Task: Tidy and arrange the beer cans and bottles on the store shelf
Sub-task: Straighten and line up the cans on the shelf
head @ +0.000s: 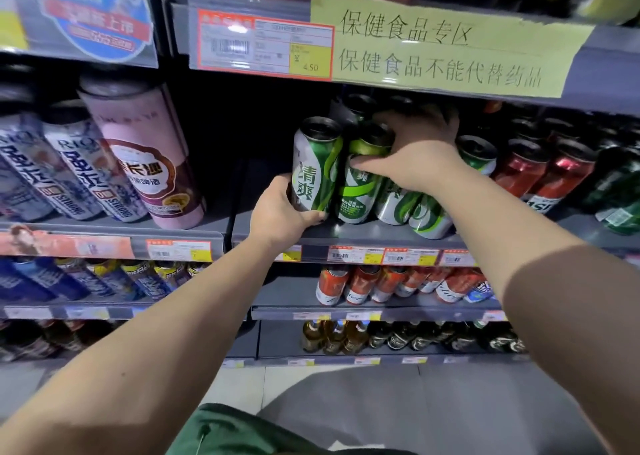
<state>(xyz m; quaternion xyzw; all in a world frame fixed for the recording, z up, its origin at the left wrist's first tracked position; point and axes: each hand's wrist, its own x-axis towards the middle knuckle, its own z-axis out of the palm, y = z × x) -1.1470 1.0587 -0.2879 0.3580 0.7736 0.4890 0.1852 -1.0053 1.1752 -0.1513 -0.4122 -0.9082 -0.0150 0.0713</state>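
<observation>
Shadow at the back of the shelf (pixel 346 238) hides the rear green cans. Left hand (pixel 277 215) grips the front green-and-white can (pixel 313 167) low down; right hand (pixel 415 149) curls over the neighbouring green can (pixel 360 191), with red cans (pixel 540 174) just beside.

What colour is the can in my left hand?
Green and silver beer can, head view.
</observation>
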